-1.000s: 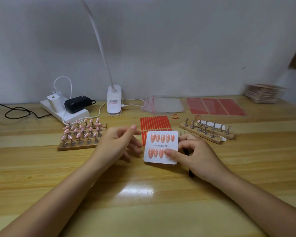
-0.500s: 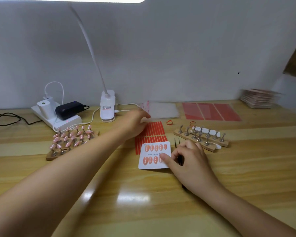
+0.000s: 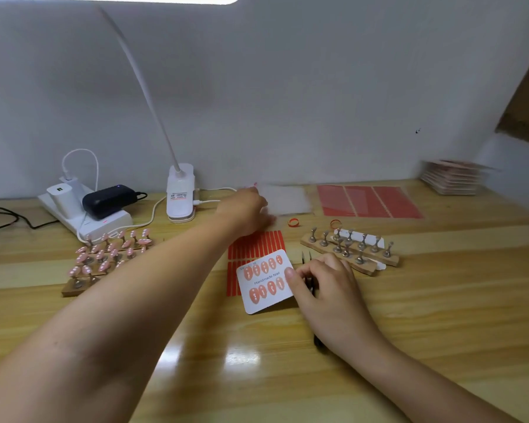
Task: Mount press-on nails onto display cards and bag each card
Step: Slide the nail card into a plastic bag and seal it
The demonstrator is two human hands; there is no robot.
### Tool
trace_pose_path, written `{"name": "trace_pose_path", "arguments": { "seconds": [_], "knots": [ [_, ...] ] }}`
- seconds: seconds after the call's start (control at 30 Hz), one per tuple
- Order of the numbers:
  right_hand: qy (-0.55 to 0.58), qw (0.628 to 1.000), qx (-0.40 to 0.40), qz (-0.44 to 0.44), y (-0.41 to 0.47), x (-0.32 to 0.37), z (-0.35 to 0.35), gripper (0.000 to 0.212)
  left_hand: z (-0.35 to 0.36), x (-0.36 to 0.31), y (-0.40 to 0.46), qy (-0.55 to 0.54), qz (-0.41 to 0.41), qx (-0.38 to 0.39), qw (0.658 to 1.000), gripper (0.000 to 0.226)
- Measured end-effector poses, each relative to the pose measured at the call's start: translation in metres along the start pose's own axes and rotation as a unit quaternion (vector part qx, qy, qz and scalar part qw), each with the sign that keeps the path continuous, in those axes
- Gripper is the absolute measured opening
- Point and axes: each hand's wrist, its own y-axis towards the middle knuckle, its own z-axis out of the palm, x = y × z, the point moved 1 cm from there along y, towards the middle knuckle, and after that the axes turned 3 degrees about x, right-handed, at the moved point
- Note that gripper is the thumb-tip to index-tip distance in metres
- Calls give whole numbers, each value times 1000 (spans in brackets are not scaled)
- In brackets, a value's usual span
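A white, round-cornered card [image 3: 266, 282] printed "Handmade Nail" lies on the glossy wooden table [image 3: 409, 315], carrying two rows of peach nails. The right hand [image 3: 324, 288] pinches its edge, black tweezers [image 3: 306, 264] beneath. The left hand [image 3: 245, 212] reaches the clear bags [image 3: 287, 198]; blur hides its grip.
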Motion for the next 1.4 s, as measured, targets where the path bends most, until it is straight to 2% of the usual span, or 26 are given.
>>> {"name": "trace_pose_path", "arguments": {
  "seconds": [0.07, 0.2, 0.4, 0.47, 0.6, 0.7, 0.73, 0.8, 0.83, 0.93, 1.07, 1.23, 1.4],
  "knots": [
    [-4, 1000, 1, 0, -1, 0, 0, 20, 4, -2, 1, -33, 5, 8, 999, 32],
    [-8, 1000, 1, -3, -1, -1, 0, 15, 9, -2, -2, -141, -16, -56, 988, 34],
    [-26, 1000, 5, -6, -2, -2, 1, 15, 0, -1, -1, -189, -8, -137, 972, 30],
    [-30, 1000, 6, -7, -2, -2, 1, 15, -6, 2, 0, -211, -5, -128, 969, 28],
    [-35, 999, 6, -8, -2, -2, 1, 15, -12, 2, 2, -263, -4, -19, 965, 17],
    [-37, 999, 6, -8, -2, -2, 1, 15, -15, -1, 6, -339, -26, -6, 941, 39],
    [-39, 999, 8, -8, -2, -2, 1, 15, -16, -1, 9, -352, -40, -2, 935, 39],
    [-46, 999, 13, -8, -2, -2, 1, 16, -17, 0, 13, -333, -50, 21, 941, 25],
    [-49, 999, 15, -8, -2, -2, 1, 16, -17, 0, 14, -304, -49, 32, 951, 26],
    [-55, 998, 17, -11, -3, -1, 0, 17, -15, -2, 15, -204, -55, 48, 976, 49],
    [-62, 998, 17, -11, -3, -1, -1, 18, -9, -6, 18, -113, -44, 45, 992, 44],
    [-60, 998, 12, -16, -4, -1, 0, 17, -12, -9, 17, -82, -12, -13, 996, 31],
    [-59, 998, 10, -20, -3, -2, 1, 17, -18, -13, 12, 32, 71, -94, 993, 26]
  ]
}}
